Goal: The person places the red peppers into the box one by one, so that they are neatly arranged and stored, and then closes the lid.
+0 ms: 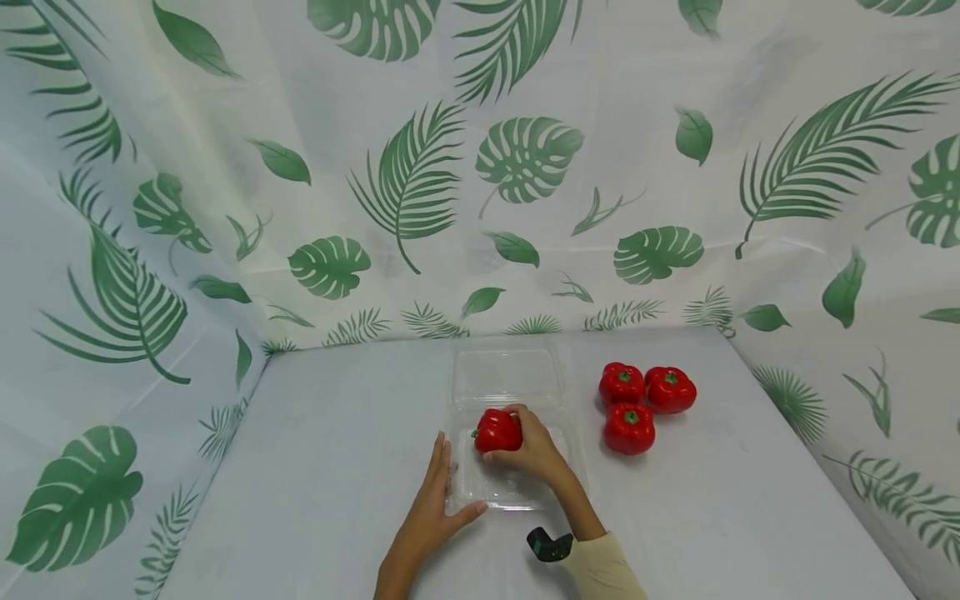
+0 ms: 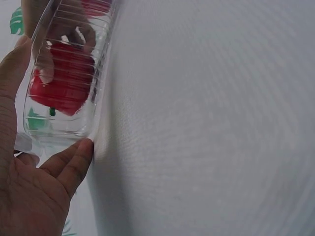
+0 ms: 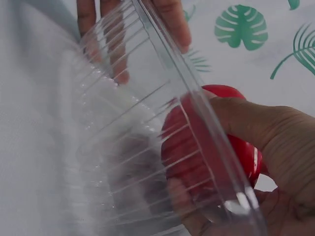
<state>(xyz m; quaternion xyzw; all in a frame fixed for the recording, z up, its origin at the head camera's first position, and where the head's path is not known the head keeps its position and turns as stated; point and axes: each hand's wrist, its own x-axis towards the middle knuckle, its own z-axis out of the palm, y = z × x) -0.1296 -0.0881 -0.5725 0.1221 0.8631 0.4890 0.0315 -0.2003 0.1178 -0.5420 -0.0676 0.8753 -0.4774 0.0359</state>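
A red bell pepper (image 1: 498,432) with a green stem lies on its side, stem to the left, over the base of a clear plastic clamshell box (image 1: 517,498). My right hand (image 1: 536,450) grips it from the right, thumb on the near side and fingers round the far side. In the right wrist view the pepper (image 3: 234,93) shows partly through the box's ribbed wall. My left hand (image 1: 435,512) rests at the box's left side, fingers extended along the wall and thumb spread toward the front edge. The left wrist view shows those fingertips (image 2: 83,147) low against the box.
Three more red bell peppers (image 1: 628,428) stand in a cluster on the white table, right of the box. The box's lid (image 1: 506,375) lies folded back toward the leaf-patterned curtain (image 1: 525,275). A black device (image 1: 550,546) sits at my right wrist.
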